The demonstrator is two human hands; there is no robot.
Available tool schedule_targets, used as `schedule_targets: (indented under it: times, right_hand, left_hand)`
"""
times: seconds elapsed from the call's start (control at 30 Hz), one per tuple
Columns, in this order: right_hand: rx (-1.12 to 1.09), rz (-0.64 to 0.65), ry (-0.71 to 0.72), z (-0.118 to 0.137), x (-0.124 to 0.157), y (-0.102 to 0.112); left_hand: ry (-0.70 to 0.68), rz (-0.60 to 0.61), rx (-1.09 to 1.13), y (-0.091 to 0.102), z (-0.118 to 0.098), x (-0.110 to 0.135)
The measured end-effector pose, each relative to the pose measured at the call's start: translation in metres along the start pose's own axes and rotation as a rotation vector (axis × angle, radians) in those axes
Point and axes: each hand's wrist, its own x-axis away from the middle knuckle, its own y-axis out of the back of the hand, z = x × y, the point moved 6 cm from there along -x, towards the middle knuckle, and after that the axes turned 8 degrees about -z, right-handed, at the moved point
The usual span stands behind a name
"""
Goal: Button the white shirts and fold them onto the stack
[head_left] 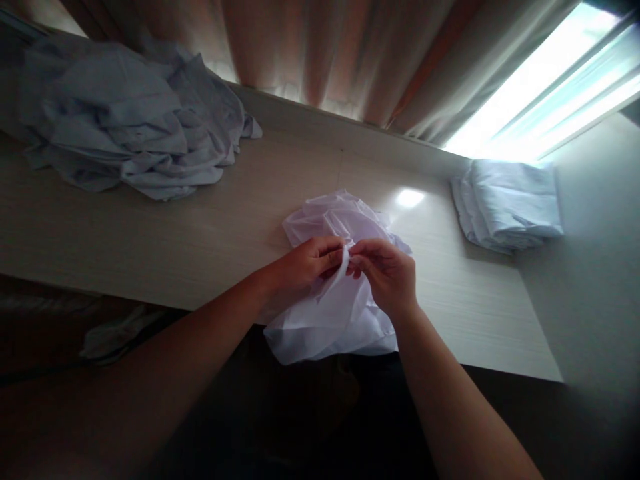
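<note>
A thin white garment [345, 320], perhaps a shirt, lies bunched on the light wooden surface, its lower part hanging over the front edge. My left hand [313, 261] pinches a raised fold of it from the left. From the right, my right hand [383, 270] pinches the same fold, thumb and fingers close together. Both sets of fingertips nearly meet at the middle of the cloth. Whatever small detail lies between the fingertips is hidden.
A loose heap of white cloth [135, 120] covers the far left of the light wooden tabletop [240, 227]. At the right, a folded white stack [515, 203] stands against a pale side panel [590, 267]. Brown curtains [320, 53] hang behind, beside a bright window [545, 87].
</note>
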Motion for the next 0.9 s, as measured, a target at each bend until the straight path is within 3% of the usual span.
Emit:
schedule_targets:
  times: [0.67,0.9]
  right_hand:
    - [-0.006,0.067,0.03,0.0032,-0.0002,-0.0003]
    - [0.053,0.096,0.032,-0.0017,-0.0008,-0.0003]
  left_hand:
    - [-0.02,-0.025,0.004,0.0052,-0.0009,-0.0008]
    - [-0.033,0.033,-0.013,0.008,-0.0039,-0.0019]
